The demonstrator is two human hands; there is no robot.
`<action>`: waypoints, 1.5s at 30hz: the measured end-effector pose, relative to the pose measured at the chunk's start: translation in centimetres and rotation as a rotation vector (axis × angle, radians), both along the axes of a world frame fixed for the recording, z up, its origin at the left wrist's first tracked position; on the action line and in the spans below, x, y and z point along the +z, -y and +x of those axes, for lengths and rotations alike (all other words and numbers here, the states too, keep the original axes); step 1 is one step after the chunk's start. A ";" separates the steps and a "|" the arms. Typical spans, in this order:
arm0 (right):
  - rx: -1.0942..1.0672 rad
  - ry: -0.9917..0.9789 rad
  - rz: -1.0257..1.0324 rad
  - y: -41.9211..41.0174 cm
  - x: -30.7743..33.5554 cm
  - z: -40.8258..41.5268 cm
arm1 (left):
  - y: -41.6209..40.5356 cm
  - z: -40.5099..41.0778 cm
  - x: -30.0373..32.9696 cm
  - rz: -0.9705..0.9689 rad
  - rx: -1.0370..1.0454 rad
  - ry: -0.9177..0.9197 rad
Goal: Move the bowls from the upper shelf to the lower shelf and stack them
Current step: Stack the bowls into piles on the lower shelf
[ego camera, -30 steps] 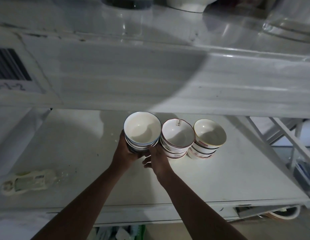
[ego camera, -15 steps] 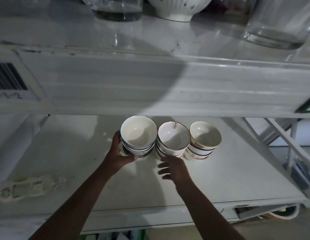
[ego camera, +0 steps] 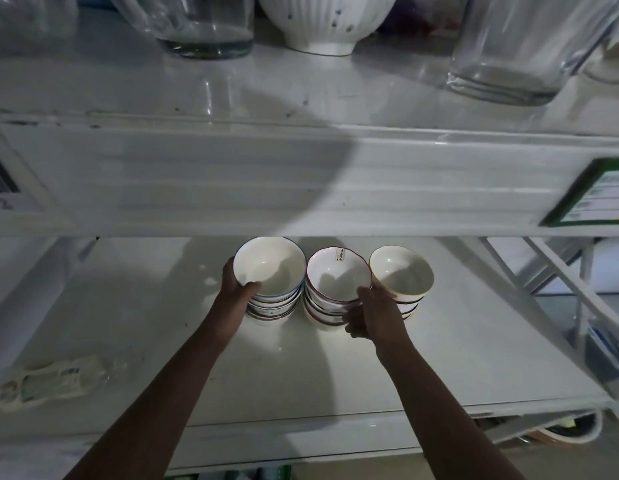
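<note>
Glass jars (ego camera: 204, 26) and a white bowl (ego camera: 327, 22) stand on the upper shelf (ego camera: 301, 98). On the lower shelf (ego camera: 128, 306), toward its back edge, the left hand (ego camera: 237, 289) grasps the left bowl stack (ego camera: 271, 289); the right hand (ego camera: 374, 315) grips the middle stack (ego camera: 335, 285), beside a third stack (ego camera: 401, 275).

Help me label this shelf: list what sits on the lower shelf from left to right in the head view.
Clear wrapped packet → blue-rimmed bowl stack, left hand on its top bowl → red-rimmed bowl stack → yellow-rimmed bowl stack. The right hand overlaps the last two stacks.
</note>
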State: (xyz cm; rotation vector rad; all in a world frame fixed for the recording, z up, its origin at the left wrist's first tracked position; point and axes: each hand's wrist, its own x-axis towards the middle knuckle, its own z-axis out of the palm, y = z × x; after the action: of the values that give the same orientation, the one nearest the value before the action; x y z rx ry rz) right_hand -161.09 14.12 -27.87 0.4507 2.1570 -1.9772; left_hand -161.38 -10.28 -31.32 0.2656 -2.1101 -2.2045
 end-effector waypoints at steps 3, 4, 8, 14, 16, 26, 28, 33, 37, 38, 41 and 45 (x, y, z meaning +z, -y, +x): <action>-0.012 -0.073 0.127 0.3 0.2 -0.3 | -0.1 0.0 -0.2 -0.067 0.036 0.036; -0.008 -0.092 0.177 0.4 0.3 -0.5 | -0.1 -0.1 -0.2 -0.078 0.051 0.048; -0.003 -0.117 0.318 0.5 0.4 -1.1 | -0.1 -0.3 0.2 -0.099 0.090 0.089; -0.014 -0.103 0.303 0.4 0.0 -1.6 | 0.0 -0.6 0.4 -0.109 0.095 0.128; -0.017 -0.113 0.291 0.3 -0.1 -1.7 | 0.1 -0.6 0.4 -0.107 0.091 0.147; -0.062 -0.245 0.227 0.7 -0.7 -0.3 | 0.3 -0.8 0.6 -0.106 0.080 0.204; -0.063 -0.258 0.239 0.7 -0.9 -0.3 | 0.3 -0.8 0.7 -0.106 0.086 0.209; -0.057 -0.297 0.279 0.7 -1.5 -0.1 | 0.2 -0.7 1.2 -0.109 0.087 0.218; -0.062 -0.302 0.287 0.8 -1.6 0.2 | 0.0 -0.6 1.6 -0.101 0.099 0.216; -0.070 -0.293 0.281 0.8 -1.6 0.2 | 0.0 -0.6 1.6 -0.102 0.109 0.213; -0.065 -0.239 0.229 0.5 -1.2 0.1 | -0.2 -0.5 1.7 -0.121 0.130 0.219; -0.013 -0.177 0.161 -0.5 -0.6 0.3 | -0.5 0.0 2.3 -0.141 0.152 0.204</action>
State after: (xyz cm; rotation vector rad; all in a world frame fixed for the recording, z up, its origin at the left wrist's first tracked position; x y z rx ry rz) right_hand -160.81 14.62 -28.42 0.3249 2.4386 -1.9243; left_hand -161.40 -9.79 -28.98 0.6427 -2.2483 -2.0090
